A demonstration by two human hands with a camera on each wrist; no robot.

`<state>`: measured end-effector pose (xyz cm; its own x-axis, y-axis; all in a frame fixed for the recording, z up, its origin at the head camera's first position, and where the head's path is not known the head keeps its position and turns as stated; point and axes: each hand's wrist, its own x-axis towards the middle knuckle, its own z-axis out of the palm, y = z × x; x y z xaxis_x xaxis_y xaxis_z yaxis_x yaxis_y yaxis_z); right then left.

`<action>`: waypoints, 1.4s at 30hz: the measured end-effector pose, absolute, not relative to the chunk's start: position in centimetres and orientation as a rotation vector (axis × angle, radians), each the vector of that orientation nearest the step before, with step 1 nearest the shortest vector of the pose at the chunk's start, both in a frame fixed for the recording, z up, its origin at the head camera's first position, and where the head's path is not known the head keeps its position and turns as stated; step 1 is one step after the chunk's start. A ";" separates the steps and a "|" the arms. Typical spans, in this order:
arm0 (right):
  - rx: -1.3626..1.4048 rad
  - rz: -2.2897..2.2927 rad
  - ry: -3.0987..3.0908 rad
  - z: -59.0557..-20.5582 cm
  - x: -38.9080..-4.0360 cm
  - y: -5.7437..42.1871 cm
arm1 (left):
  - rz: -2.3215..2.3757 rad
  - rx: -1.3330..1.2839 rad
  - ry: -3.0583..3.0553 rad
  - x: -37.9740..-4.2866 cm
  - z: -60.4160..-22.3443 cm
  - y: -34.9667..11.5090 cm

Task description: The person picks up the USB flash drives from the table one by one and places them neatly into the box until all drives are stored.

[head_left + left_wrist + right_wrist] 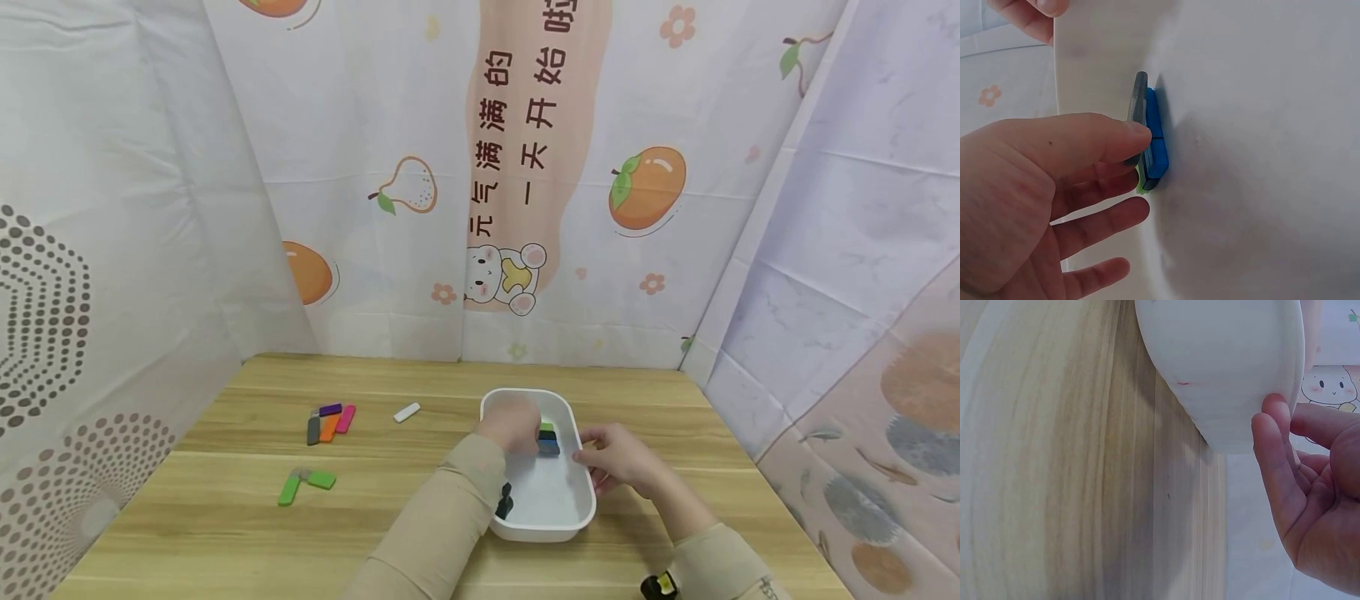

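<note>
A small draped booth around a wood-grain worktop (210,525): behind the worktop hangs a curtain (375,100) printed with orange fruit (647,190), a cartoon bear (483,279) and Chinese lettering (491,114); patterned sheets (112,167) flank the worktop left and right. Whether a home surrounds it, I cannot tell.

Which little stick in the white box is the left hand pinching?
The grey stick, partly under the thumb; beside it are blue, black and green ones.

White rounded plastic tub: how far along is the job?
Apparently done: flat blue plastic stick in the tub. In hand: left hand pinches a dark-grey stick beside it; right hand holds the tub. Probably left, if loading: orange stick, pink stick, white stick, among others, on the wooden table.
</note>
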<state>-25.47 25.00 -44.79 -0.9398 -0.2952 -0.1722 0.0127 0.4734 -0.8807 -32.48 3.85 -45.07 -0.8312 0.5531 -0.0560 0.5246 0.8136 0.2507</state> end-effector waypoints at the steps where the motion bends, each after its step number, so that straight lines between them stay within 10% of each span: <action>1: -0.241 -1.453 2.424 -44.8 -25.4 25.0 | 0.345 0.853 2.873 -32.5 -45.2 3.9; 42: -0.207 -1.421 2.441 -44.5 -25.3 24.8 | 0.146 0.887 2.952 -32.0 -46.0 4.8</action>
<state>-25.28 24.80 -44.54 -0.9422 -0.2757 -0.1907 0.0298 0.4978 -0.8668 -32.04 4.82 -45.95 -0.8334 0.5520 -0.0266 0.5467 0.8305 0.1066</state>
